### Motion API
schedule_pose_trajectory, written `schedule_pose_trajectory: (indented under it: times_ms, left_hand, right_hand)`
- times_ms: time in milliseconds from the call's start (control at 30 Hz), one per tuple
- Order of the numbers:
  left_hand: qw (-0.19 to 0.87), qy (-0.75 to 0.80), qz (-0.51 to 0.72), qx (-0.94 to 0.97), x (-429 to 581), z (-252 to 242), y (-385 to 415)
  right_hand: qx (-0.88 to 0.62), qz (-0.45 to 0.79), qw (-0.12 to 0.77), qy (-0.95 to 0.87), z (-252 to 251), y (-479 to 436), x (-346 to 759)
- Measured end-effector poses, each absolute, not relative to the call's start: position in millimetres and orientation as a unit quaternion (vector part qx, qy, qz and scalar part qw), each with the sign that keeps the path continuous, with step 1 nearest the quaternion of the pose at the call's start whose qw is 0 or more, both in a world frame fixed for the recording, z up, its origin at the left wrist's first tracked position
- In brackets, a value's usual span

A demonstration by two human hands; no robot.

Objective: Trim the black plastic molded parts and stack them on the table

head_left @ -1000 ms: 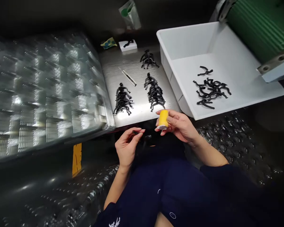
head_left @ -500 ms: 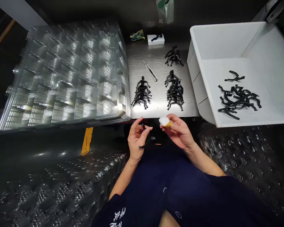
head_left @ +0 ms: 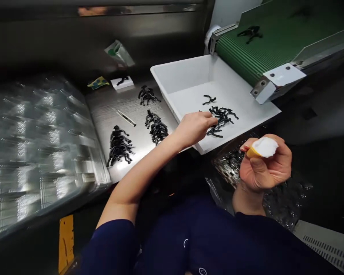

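Note:
My left hand (head_left: 197, 128) reaches over the near left side of the white bin (head_left: 177, 82). Its fingers are closed together at a pile of black branched plastic parts (head_left: 222, 116); what lies between the fingertips is hidden. Off to the right of the bin's near edge, my right hand (head_left: 263, 166) is raised, its fingers wrapped round a white wad (head_left: 266, 147) with a yellow covering on its lower side. One more black part (head_left: 208, 100) lies apart from the pile, farther back in the bin.
Rows of black parts (head_left: 119, 145) lie on the metal table (head_left: 100, 109) beside a slim cutter knife (head_left: 124, 117). Clear plastic trays (head_left: 23, 149) are stacked at the left. A green conveyor belt (head_left: 246, 53) ends above the bin and carries another black part (head_left: 250, 33).
My view has turned to the right, bringing the conveyor into sight. My left hand has gone from in front of my body to the bin's pile. My right hand still holds the white wad.

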State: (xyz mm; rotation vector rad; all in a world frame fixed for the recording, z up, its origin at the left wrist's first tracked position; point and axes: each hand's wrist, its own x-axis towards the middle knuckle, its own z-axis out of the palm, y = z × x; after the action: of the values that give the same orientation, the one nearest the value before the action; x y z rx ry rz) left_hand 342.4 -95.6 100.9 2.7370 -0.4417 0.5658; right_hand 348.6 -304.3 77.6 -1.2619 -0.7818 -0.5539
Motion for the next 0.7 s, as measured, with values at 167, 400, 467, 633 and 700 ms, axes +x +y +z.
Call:
schedule_pose_trajectory:
  times_ms: [167, 400, 467, 633, 700]
  left_hand:
    - [0.096, -0.178, -0.024, 0.979, 409.7, 85.5, -117.7]
    - [0.144, -0.165, -0.043, 0.975, 397.8, 78.7, -119.7]
    - [0.198, -0.132, 0.008, 0.971, 364.4, 84.6, -111.3]
    - [0.698, 0.039, 0.092, 0.709, 247.8, 72.5, -109.3]
    - [0.784, 0.103, 0.129, 0.598, 211.2, 61.6, -117.8]
  right_hand:
    - [-0.626, -0.154, 0.715, -0.271, 70.7, -312.7, 347.3]
    - [-0.658, -0.027, 0.711, -0.247, 55.6, -294.8, 340.0]
    - [-0.661, -0.033, 0.705, -0.255, 53.8, -286.6, 335.2]
    - [-0.640, -0.081, 0.701, -0.303, 49.1, -255.9, 316.9]
    - [-0.642, -0.080, 0.673, -0.359, 46.6, -239.9, 306.6]
